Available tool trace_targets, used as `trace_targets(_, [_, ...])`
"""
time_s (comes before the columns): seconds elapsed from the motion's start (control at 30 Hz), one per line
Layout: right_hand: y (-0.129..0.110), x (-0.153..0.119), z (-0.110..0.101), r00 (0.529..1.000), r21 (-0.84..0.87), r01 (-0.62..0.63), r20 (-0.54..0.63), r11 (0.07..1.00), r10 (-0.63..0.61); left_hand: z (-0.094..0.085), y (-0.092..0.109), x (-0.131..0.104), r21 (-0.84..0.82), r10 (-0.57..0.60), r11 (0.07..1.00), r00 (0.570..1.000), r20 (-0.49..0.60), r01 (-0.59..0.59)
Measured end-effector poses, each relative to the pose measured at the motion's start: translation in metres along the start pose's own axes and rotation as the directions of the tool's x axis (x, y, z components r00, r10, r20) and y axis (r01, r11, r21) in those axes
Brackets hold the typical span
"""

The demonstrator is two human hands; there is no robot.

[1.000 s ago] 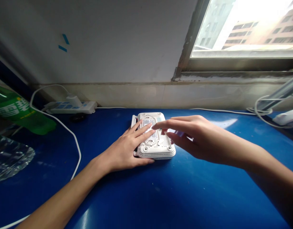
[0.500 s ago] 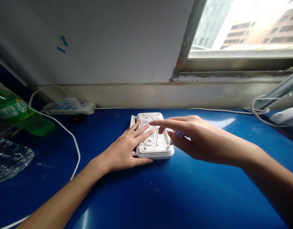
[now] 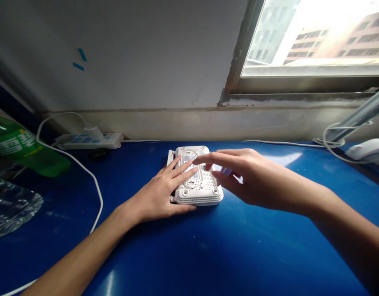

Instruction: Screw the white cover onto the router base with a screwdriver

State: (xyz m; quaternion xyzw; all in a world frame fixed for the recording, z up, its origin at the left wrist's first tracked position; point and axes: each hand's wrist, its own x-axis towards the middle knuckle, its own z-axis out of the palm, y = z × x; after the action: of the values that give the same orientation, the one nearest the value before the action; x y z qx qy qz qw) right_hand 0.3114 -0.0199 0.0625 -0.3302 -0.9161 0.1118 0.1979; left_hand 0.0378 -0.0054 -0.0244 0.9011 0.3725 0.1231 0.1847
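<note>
White router (image 3: 198, 189) under flat left hand (image 3: 157, 196), right hand (image 3: 254, 179) unclenched; blue table (image 3: 226, 250) around.

Glossy blue tabletop (image 3: 226, 250) against a pale grey wall (image 3: 140, 53) with two blue tape marks (image 3: 79, 60), window (image 3: 315, 37) at upper right — bright daylight, buildings outside — worn dark frame, stone-coloured sill strip below.

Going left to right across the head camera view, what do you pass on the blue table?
Green bottle → power strip → left hand → white router → right hand → coiled white cable.
</note>
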Motion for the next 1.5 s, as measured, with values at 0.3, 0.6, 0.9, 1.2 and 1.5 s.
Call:
trace_targets(0.3, [-0.007, 0.002, -0.005, 0.999, 0.060, 0.007, 0.053, 0.998, -0.010, 0.001, 0.000, 0.001, -0.012, 0.010, 1.000, 1.000, -0.005, -0.010])
trace_targets(0.6, [-0.007, -0.002, -0.008, 0.999, 0.008, 0.026, 0.040, 1.000, -0.026, -0.001, 0.002, 0.001, 0.016, 0.003, 1.000, 1.000, -0.002, -0.003])
trace_targets(0.9, [-0.003, 0.001, -0.004, 0.999, 0.030, -0.015, 0.039, 0.999, 0.014, 0.000, 0.001, 0.001, 0.020, -0.005, 1.000, 1.000, 0.006, 0.005])
trace_targets(1.2, [0.004, -0.002, -0.001, 0.995, 0.012, -0.093, 0.030, 0.996, 0.092, 0.001, -0.002, 0.000, 0.017, 0.006, 1.000, 1.000, 0.004, -0.006])
trace_targets(1.5, [0.002, -0.002, -0.004, 0.993, 0.021, -0.109, 0.056, 0.994, 0.107, 0.002, -0.002, 0.000, -0.003, 0.018, 1.000, 1.000, -0.018, -0.018])
